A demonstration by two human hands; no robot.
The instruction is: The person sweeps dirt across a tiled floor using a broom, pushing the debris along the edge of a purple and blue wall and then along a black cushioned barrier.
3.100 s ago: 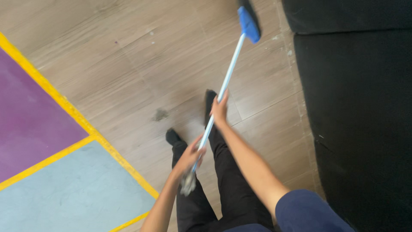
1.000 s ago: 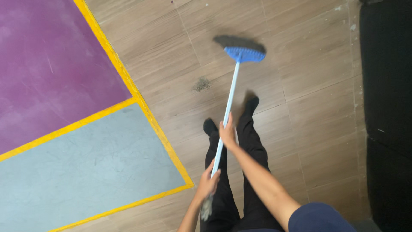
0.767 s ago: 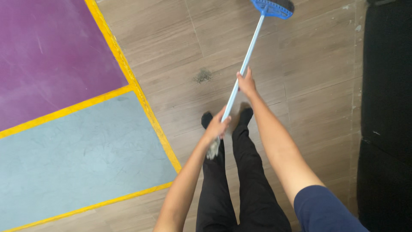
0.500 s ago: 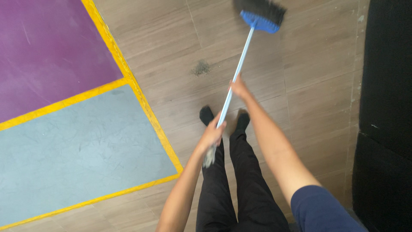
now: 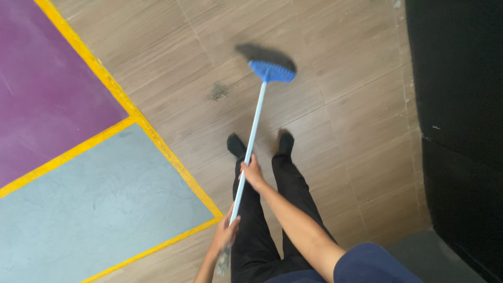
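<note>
Gripping the broom (image 5: 255, 118) handle: right hand (image 5: 253, 173) above left hand (image 5: 226, 233) (2 fists).

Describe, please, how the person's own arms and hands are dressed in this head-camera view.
Both hands are bare: no gloves, rings or watch show on the left hand or the right hand. The right forearm is uncovered up to a short dark navy sleeve at the upper arm. Only the left wrist and a little forearm show, also uncovered; any sleeve there is out of frame.

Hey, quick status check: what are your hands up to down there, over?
Left hand and right hand both gripping the broom. Broom head down on the wood floor, near a dark dust pile. Nothing blocking the broom.
</note>
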